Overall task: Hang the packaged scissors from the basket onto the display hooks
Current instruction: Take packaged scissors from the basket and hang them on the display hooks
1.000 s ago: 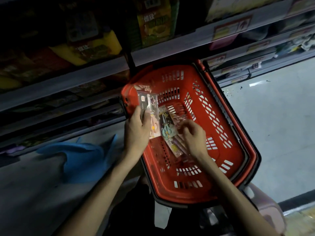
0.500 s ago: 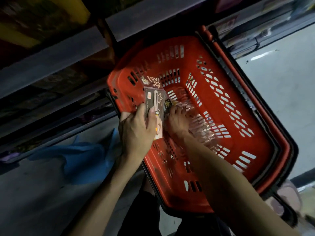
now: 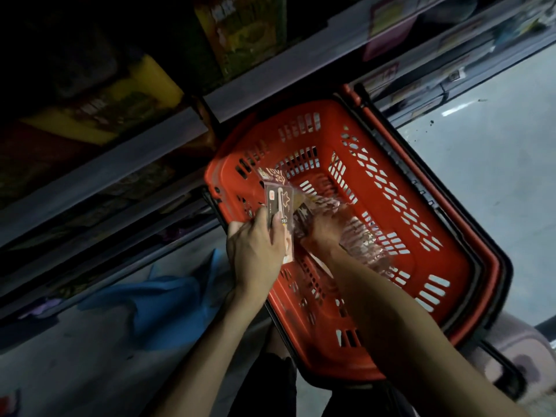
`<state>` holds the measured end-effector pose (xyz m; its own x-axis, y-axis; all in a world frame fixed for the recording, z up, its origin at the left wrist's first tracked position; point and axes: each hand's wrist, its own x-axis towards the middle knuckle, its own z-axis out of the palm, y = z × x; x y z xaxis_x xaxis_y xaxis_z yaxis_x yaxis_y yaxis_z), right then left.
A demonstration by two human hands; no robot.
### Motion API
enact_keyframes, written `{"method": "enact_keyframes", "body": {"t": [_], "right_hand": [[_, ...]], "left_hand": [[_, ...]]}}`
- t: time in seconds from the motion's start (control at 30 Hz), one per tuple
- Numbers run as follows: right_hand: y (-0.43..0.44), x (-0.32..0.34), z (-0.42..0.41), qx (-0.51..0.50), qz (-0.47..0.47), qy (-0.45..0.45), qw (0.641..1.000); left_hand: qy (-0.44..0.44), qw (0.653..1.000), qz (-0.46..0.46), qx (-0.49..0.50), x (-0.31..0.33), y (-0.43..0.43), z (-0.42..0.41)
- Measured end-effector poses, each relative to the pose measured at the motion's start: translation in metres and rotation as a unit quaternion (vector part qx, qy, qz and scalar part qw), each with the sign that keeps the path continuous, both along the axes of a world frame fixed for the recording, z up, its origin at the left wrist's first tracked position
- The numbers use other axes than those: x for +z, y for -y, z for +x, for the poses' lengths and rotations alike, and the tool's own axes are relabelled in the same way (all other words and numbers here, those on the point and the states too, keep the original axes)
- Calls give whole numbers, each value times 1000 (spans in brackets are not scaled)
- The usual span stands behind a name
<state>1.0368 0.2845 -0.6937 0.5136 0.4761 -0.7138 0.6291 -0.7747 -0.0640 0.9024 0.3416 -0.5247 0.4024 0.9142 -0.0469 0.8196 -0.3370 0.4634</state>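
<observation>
Head view: left hand (image 3: pixel 255 254) & right hand (image 3: pixel 323 233) at red basket (image 3: pixel 457 257).
left hand at basket's left rim; fingers curled round a stack of packaged scissors (image 3: pixel 278 203), thumb pressed on its front; stack upright, top over basket's left wall; right hand inside basket, just beside the stack, on blurred loose packs (image 3: pixel 361 236) on basket bottom; right fingers lost in blur, can't tell if pinching or spread; shelf (image 3: pixel 168 139) w/ dim goods beyond basket's far side; blue cloth (image 3: pixel 168 305) on floor (image 3: pixel 496 176) left of basket; pink object (image 3: pixel 517 356) at basket's near-right corner.
</observation>
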Motion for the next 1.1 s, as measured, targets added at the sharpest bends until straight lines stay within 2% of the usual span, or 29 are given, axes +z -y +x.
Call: {"method": "enact_keyframes", "body": {"t": [0.07,0.17,0.27,0.33,0.4,0.43,0.57,0.77,0.87,0.9,0.97,1.1], "right_hand": [[8,5,-2,-86,17,-40,995],[19,22,-4,-154,49,-72,984],[30,50,-4,-247,96,-115,957],[31,83,0,-359,148,-172,905],[28,127,4,-499,206,-244,806],[32,149,6,-535,231,-272,766],[64,223,7,-533,296,-265,747],[115,290,-21,-443,420,-187,770],[142,305,-37,-422,472,-129,763],[149,311,-42,-430,483,-109,755],[162,325,-52,-461,518,-83,716],[193,357,-72,-508,601,-62,614]], "left_hand": [[-4,1000,2,-10,-1,1,1],[-7,1000,-1,-17,0,-1,1],[-12,1000,-3,-22,-1,-1,0],[-17,1000,-8,-22,-1,-2,-1],[-22,999,-28,-17,0,-2,-1],[-22,999,-37,-14,1,-2,-2],[19,997,-79,10,14,-1,-2],[112,966,-234,-8,47,-4,-13],[150,961,-231,-25,83,5,-19],[155,959,-234,-36,95,10,-22],[173,953,-237,-69,114,22,-26],[223,936,-235,-138,152,54,-36]]}}
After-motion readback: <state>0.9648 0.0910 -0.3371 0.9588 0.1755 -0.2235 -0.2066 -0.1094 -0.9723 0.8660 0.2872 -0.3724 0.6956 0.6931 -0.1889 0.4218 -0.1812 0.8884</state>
